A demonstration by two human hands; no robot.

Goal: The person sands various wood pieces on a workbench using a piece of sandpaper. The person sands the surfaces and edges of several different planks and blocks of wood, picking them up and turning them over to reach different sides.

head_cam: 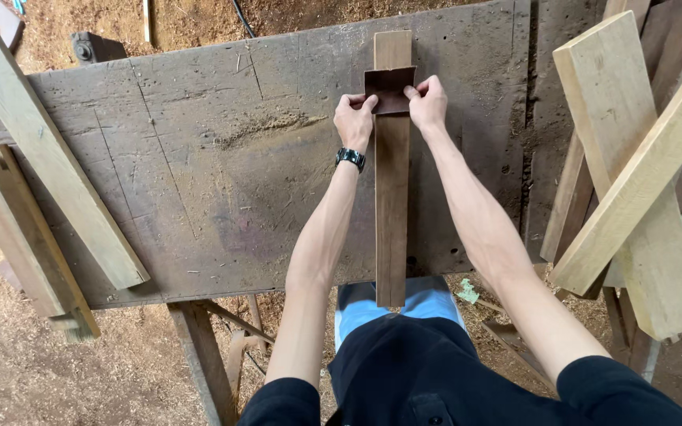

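Head view, one frame. A long dark board (392,213) is laid lengthwise on the worktop (199,158), near end overhanging the front edge, far end close to the back edge. A brown sheet (389,88), approx. square and likely sandpaper, is draped across the board near its far end. The sheet is pinched at its lower corners: left corner by the left hand (354,118), right corner by the right hand (427,102). Both hands are closed narrow on the sheet, fingertips touching the board edges. A dark watch (350,158) is worn on the left wrist. Pale planks (49,158) are leaned over the worktop's left end; more pale planks (633,158) are stacked crosswise at the right. Sawdust floor (9,363) is noted below.
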